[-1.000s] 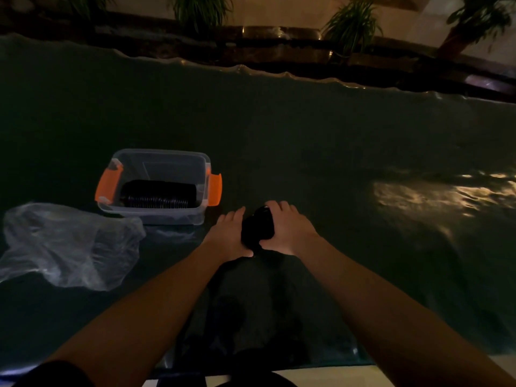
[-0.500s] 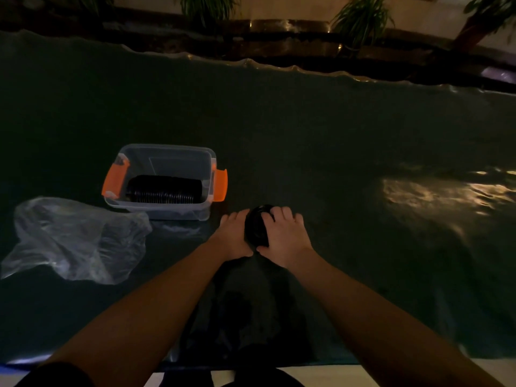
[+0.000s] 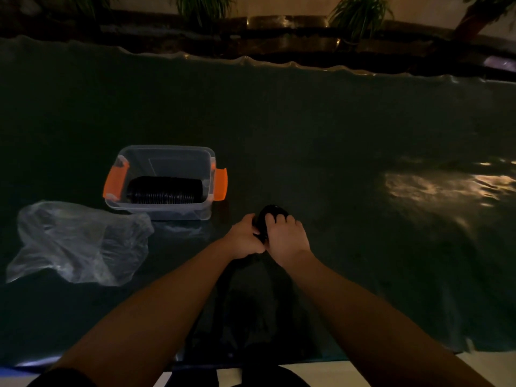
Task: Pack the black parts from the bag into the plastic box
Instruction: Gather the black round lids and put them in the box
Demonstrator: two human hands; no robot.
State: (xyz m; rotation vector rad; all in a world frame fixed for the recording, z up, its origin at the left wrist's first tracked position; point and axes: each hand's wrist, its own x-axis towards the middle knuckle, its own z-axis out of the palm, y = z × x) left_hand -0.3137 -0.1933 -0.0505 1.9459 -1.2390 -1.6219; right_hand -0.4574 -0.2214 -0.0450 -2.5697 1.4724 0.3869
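Your surface (image 3: 307,129) is a broad top under a dark green sheet, its far edge rippled and a patch of warm light glaring off it at your right. On it at your left stands a clear plastic box (image 3: 164,155) with orange latches at both ends, open on top, a row of black ribbed parts (image 3: 164,189) lying along its floor. Just beside the box, nearer you and further left, a crumpled clear plastic bag (image 3: 78,241) lies flat on the sheet. A stack of black parts (image 3: 269,216) sits near the middle, right of the box.
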